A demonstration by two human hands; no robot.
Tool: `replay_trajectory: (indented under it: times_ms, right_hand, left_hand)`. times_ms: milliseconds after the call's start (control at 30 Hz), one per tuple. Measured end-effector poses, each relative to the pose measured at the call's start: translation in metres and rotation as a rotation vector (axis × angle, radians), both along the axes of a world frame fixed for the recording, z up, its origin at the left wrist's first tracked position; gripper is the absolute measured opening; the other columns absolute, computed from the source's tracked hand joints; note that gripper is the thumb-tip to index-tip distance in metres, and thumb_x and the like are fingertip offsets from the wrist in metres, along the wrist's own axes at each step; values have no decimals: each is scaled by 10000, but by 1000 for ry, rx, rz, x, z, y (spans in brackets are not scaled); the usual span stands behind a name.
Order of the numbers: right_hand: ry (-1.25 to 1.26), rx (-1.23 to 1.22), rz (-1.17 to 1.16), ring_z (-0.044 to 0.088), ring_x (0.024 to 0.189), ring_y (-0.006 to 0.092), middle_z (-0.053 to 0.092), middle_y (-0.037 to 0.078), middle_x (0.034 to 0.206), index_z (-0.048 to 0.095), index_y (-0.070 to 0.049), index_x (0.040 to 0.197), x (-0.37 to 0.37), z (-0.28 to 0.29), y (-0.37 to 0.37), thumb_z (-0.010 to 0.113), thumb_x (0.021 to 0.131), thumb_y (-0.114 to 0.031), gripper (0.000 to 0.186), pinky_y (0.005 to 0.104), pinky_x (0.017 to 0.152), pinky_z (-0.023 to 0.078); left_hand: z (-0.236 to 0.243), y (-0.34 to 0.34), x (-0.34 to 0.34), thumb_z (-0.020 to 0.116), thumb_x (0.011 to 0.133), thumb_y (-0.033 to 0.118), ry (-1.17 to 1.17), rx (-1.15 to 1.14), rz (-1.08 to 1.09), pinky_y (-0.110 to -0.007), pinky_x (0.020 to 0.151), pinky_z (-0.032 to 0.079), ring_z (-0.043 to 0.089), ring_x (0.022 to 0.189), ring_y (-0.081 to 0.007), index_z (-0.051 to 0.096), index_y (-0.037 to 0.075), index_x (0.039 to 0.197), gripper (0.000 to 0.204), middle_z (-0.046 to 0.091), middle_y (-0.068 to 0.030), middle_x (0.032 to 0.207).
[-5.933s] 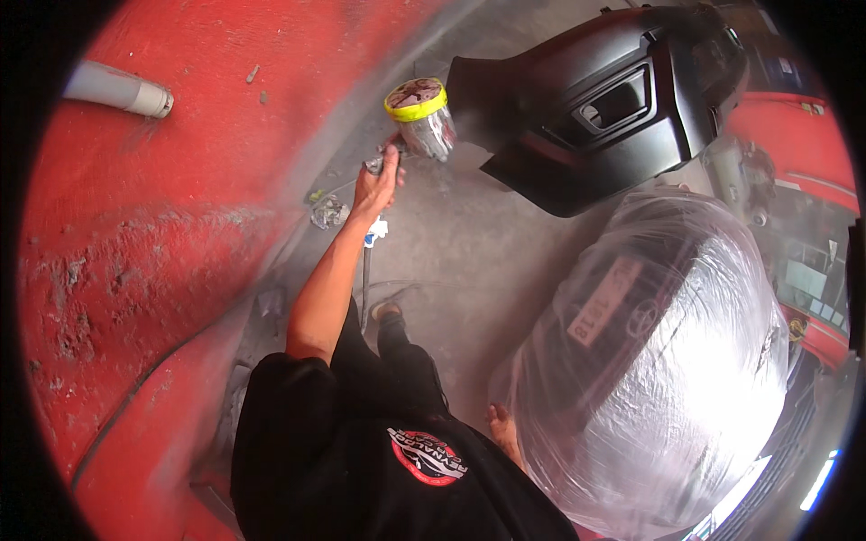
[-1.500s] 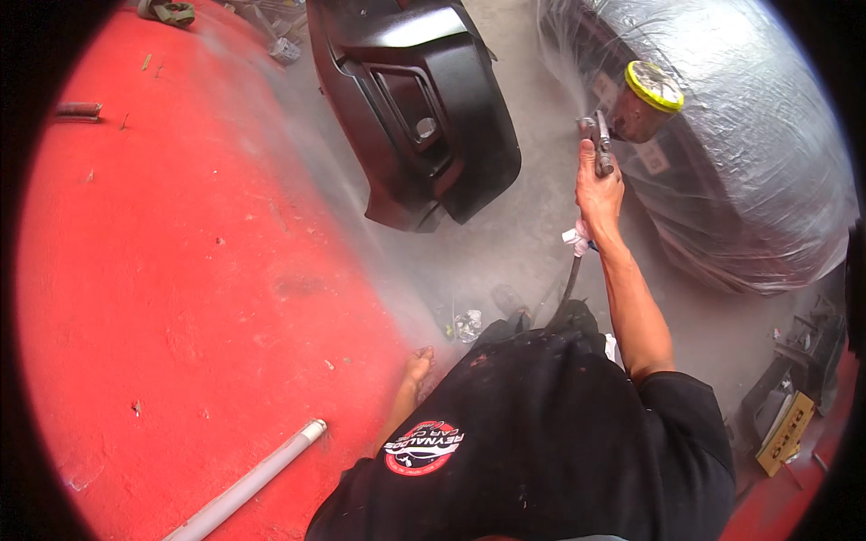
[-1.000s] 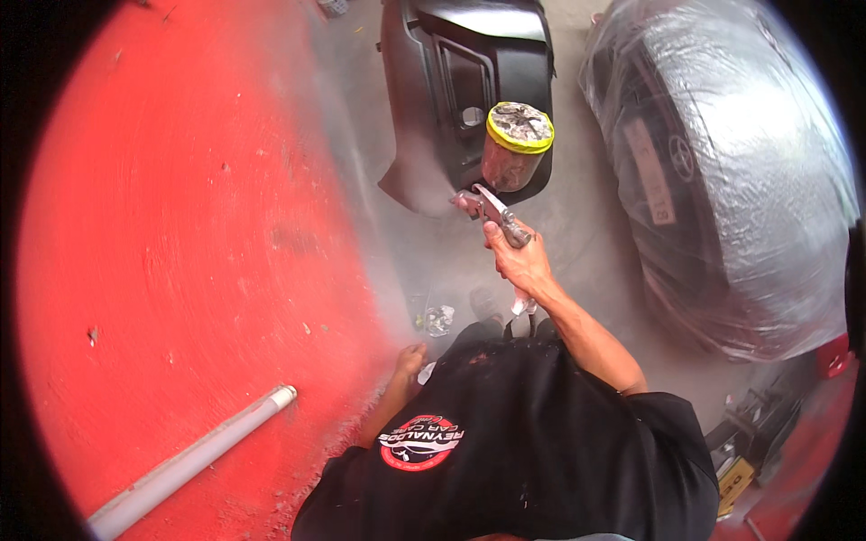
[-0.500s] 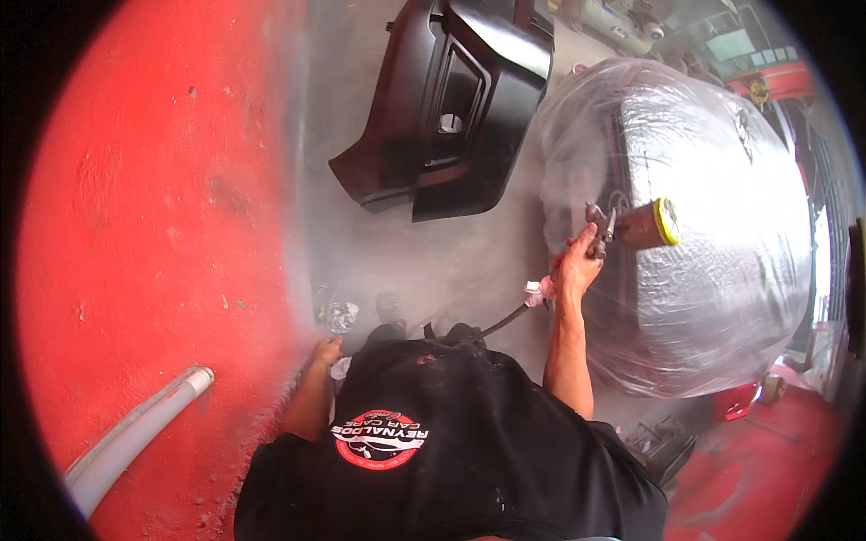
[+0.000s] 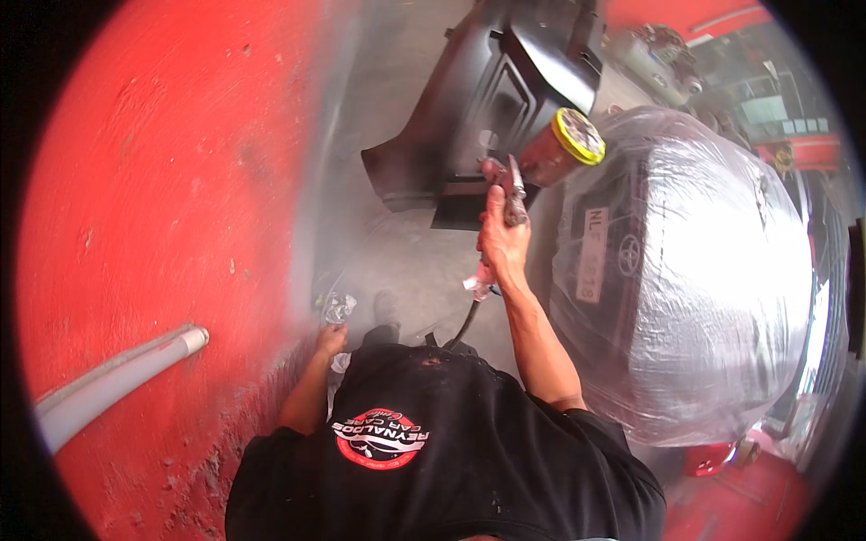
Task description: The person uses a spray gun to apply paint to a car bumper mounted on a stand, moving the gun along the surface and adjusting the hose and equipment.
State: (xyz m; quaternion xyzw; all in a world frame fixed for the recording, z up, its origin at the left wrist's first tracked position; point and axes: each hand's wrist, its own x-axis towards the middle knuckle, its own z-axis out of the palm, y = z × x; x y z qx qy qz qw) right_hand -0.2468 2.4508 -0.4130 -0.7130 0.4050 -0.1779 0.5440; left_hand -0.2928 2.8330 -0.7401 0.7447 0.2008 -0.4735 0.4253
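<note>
My right hand (image 5: 503, 236) is wrapped round a spray gun (image 5: 514, 191), held out in front of the black car bumper (image 5: 469, 117). The gun's cup (image 5: 546, 155) has a yellow-rimmed end and tilts up to the right. A dark hose (image 5: 465, 323) runs from the gun's handle back toward my body, with pinkish-white wrapping (image 5: 480, 281) at the joint. Low beside the red wall, my left hand (image 5: 332, 339) has curled fingers; what they hold, if anything, is unclear. Crumpled clear plastic (image 5: 338, 308) shows just beyond it, and I cannot tell whether they touch.
To the right stands a car under a clear plastic sheet (image 5: 722, 270). A red wall (image 5: 171, 198) rises close on my left, with a pale pipe (image 5: 126, 383) along it. Grey floor (image 5: 406, 257) lies between. A tank-like machine (image 5: 654, 68) stands at the far right.
My right hand has swung left with the spray gun, from in front of the covered car to the bumper. The view has shifted, and bumper and car appear farther right. My left hand has moved slightly forward.
</note>
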Motion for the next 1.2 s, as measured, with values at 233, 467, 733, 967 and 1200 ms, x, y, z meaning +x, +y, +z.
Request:
replay_trajectory:
  times_ms: [233, 467, 733, 967, 1200]
  right_hand:
    - [52, 197, 203, 456, 402, 109, 507, 13, 565, 567, -14, 812, 54, 13, 45, 576, 889, -542, 533, 278, 368, 358]
    - [-12, 143, -1, 448, 431, 77, 543, -8, 613, 620, -90, 1072, 34, 35, -14, 582, 922, -435, 378, 256, 374, 370]
    - [-34, -200, -435, 399, 398, 87, 461, -4, 570, 527, -130, 1302, -41, 56, -106, 504, 965, -412, 441, 280, 348, 330]
    - [-89, -170, -404, 450, 367, 132, 488, 35, 535, 531, -13, 754, 1, 55, -88, 552, 874, -602, 600, 283, 335, 329]
    - [-41, 52, -32, 469, 401, 107, 517, 19, 605, 600, -66, 903, 81, 59, -42, 532, 923, -518, 458, 269, 342, 366]
  left_hand:
    - [-33, 49, -42, 613, 892, 333, 51, -27, 115, -331, 662, 492, 619, 778, -187, 606, -9, 1124, 413, 647, -96, 983]
    - [-70, 77, -73, 558, 905, 376, -4, -15, 58, -421, 931, 440, 573, 1117, -294, 594, -41, 1181, 501, 608, -176, 1207]
    - [-65, 14, -7, 611, 857, 386, -10, 49, -177, -400, 926, 459, 614, 1071, -309, 617, -41, 1132, 507, 654, -207, 1102]
    - [61, -111, 53, 767, 702, 326, -378, -190, -672, -385, 1058, 370, 451, 1267, -351, 366, 10, 1390, 857, 458, -257, 1354]
    - [83, -204, 25, 845, 586, 346, -433, -555, -1076, -391, 1122, 282, 280, 1370, -388, 186, 17, 1470, 1151, 271, -281, 1467]
